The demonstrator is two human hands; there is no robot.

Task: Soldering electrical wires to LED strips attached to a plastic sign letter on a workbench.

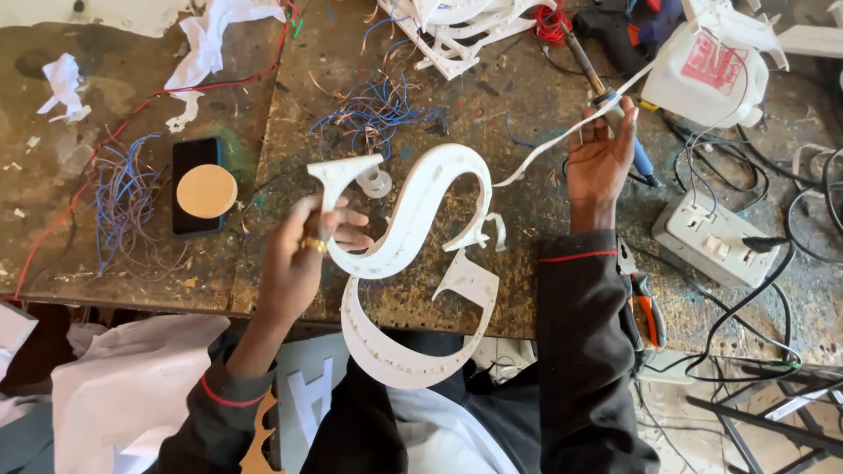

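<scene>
Mostly scuffed wooden workbench (290, 263), wire scraps (378, 110), power strip (711, 239).

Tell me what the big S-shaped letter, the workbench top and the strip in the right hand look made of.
S-shaped letter: looks like white matte plastic or foam board; thin raised walls, rows of small dots inside. Held by the left hand.
Workbench top: probably wood or board, brown, worn, paint-flecked and scratched.
Strip: thin white flexible plastic, judging by its bend; the right hand pinches it.

white S-shaped letter (413, 254), held upright above bench
</scene>
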